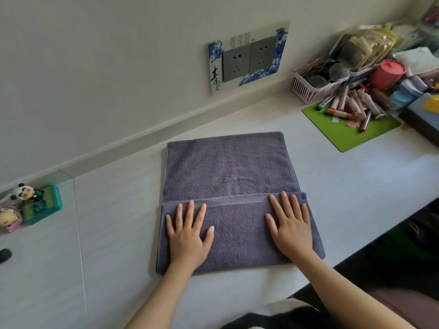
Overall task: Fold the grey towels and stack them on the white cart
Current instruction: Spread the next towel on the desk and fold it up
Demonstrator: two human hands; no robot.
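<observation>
The grey towel (229,167) lies flat in the middle of the white worktop (344,176), its near third already turned up and over the rest, so a doubled band runs across the near side with its hem edge facing the wall. Both hands rest on that band — the left hand (188,236) toward the left end, the right hand (291,227) toward the right end — with fingers straight and spread, palms down, pressing and grasping nothing.

The step in hand looks like smoothing the first fold. Next, I judge, the far part has to come over the band (or the band be rolled forward again), which calls for pinching two corners evenly so the edges line up; after that, a crosswise fold and a carry to the cart, which is not in view.

Writing is scarce: the blue-and-white surround (247,55) framing the two grey wall sockets (249,58) carries a large brushed character, 青, at its lower left, with smaller characters I cannot read. To the far right, a green mat (351,131) holds lip-colour tubes beside a pink basket (308,87); no labels there are legible. At the left sits a panda figurine (23,192).
</observation>
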